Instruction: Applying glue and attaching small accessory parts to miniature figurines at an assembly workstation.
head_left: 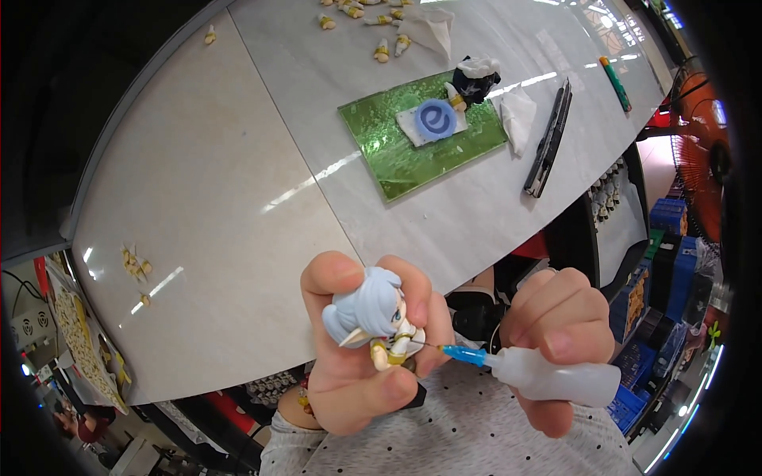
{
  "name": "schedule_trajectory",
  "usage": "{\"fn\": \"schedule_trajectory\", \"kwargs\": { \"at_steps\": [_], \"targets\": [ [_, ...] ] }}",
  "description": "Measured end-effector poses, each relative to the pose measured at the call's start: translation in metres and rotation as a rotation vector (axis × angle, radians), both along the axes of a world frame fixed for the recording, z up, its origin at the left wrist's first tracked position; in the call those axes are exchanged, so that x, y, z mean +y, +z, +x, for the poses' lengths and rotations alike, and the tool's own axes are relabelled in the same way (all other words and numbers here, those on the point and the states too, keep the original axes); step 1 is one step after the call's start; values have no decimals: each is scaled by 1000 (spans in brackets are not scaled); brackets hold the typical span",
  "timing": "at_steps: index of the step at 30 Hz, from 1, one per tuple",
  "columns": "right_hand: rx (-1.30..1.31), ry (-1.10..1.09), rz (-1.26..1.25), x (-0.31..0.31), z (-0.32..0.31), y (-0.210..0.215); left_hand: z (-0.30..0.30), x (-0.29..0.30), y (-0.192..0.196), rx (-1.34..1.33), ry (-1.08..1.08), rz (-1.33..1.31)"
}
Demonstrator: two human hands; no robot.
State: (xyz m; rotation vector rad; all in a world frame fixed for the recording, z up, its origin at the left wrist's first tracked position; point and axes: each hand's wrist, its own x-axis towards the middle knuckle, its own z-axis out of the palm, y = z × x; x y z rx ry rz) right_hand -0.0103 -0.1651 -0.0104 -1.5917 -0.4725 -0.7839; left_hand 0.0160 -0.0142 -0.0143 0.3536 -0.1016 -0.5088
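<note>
Fingers of left hand curled around figurine, right hand half-fisted, gripping white bottle, needle toward figurine

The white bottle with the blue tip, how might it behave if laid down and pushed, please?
This white bottle looks like translucent plastic, so probably light and squeezable. Its rounded sides may let it roll. Its thin needle might bend.

The left hand is raised, cupped in a grip, with bent fingers along its upper side and the thumb pressing in from below. The right hand sits apart, just to its right, fingers tightly curled in a grasp, knuckles up, toward the left hand's level.
</note>
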Motion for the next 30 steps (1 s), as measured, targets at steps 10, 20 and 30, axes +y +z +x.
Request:
{"fn": "schedule_trajectory", "kwargs": {
  "at_steps": [10,20,30],
  "targets": [
    [24,6,-175,-1,-3,11,-1,-1,0,-32,22,14],
    [-131,-160,112,9,-6,7,7,2,4,112,-59,-20],
    [-106,-139,137,-35,5,-3,15,14,-2,153,-347,-217]
  ]
}}
